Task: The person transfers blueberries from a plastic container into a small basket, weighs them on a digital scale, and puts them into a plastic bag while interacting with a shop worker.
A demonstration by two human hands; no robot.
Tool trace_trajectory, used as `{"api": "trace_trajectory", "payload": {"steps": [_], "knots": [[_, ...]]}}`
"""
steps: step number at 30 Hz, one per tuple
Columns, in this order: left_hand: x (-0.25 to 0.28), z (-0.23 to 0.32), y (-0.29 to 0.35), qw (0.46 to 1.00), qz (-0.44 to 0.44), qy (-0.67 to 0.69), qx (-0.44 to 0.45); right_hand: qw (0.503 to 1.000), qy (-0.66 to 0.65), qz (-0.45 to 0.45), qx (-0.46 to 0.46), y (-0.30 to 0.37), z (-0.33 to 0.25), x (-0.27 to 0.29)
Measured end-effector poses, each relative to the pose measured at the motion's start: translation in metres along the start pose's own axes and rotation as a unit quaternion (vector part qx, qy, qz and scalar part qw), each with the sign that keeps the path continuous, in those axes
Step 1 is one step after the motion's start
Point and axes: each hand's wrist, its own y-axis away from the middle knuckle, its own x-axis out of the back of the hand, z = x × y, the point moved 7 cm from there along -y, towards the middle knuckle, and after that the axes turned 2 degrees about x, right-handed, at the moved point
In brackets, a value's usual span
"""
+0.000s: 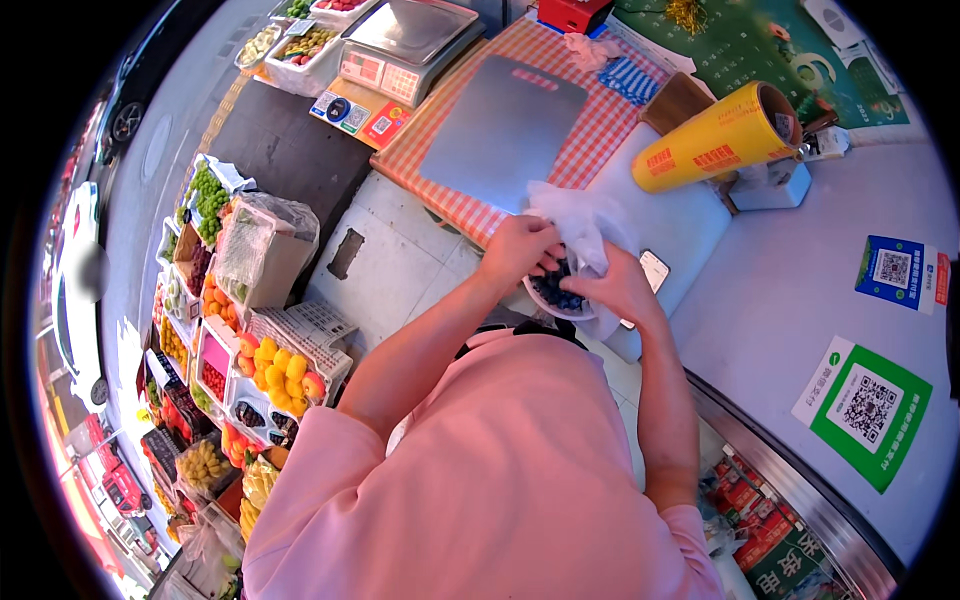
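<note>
A: Thin white plastic, crumpled and bunched, is what both hands are working. The plastic bag [580, 222] rises just above the right hand [618, 288] and drapes over the far rim of a small round white tub [556, 305].

B: And in the tub, dark blueberries [556, 285], heaped right between the two hands. Left hand [517, 250] sits on the near-left rim, its grip curled and pressed together on the tub's edge and the film. I can't tell exactly what the fingertips pinch.

A: Right grip is wrapped around the tub's other side, fingers closed on tub and bag together. The tub is held up off the desk [690, 225], just nearer the person than its white edge.

B: The risk, as I judge it: the tub looks tilted toward the left grip. Tip it further and berries could roll out past the bag mouth and drop to the tiled floor [400, 270] below.

A: The film is flimsy too. Pull hard and it could tear or slip off the rim.

B: Beyond the right grip, a phone [654, 270] lies at the desk's edge, and farther off, a yellow roll of wrap [715, 140]. A stray elbow might knock the phone.

A: Far past the left grip, a grey board [505, 125] on checked cloth.
</note>
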Motion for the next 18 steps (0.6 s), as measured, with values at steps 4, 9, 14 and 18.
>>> {"api": "trace_trajectory", "payload": {"steps": [4,9,14,18], "knots": [[0.053,-0.025,0.004,0.996,0.080,0.013,0.024,0.991,-0.113,-0.076,-0.015,0.009,-0.001,-0.006],[0.041,0.042,0.062,0.838,0.260,-0.225,-0.424,0.980,-0.128,-0.138,-0.058,0.017,0.000,-0.014],[0.000,0.049,0.055,0.904,0.205,-0.251,-0.280,0.985,-0.085,-0.150,-0.011,0.019,-0.005,-0.014],[0.035,-0.032,0.024,0.977,0.128,-0.142,-0.093,0.950,-0.302,-0.072,-0.033,0.020,0.022,-0.004]]}}
